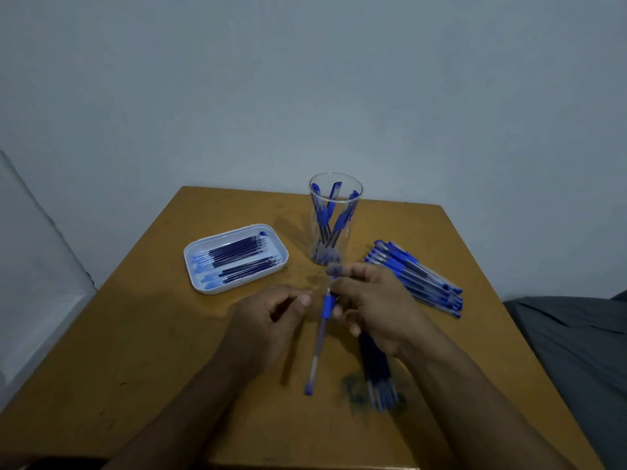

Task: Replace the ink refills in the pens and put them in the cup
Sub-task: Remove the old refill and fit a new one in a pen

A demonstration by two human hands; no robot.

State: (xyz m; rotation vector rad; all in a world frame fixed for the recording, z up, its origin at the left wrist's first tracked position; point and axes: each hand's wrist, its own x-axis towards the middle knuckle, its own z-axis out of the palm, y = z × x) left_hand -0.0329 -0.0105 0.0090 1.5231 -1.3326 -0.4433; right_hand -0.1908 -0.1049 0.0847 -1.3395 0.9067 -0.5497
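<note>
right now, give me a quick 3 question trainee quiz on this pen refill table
1. True or false: the clear cup already holds capped pens.
2. The white tray of refills lies on which side of the cup? A) the person's left B) the person's right C) behind it
3. Fill in: the right hand holds a pen by its blue ____.

Key: 1 true; 2 A; 3 grip. The left hand is beside the pen; whether it touches it is unclear. A row of capped pens lies right of the cup.
</note>
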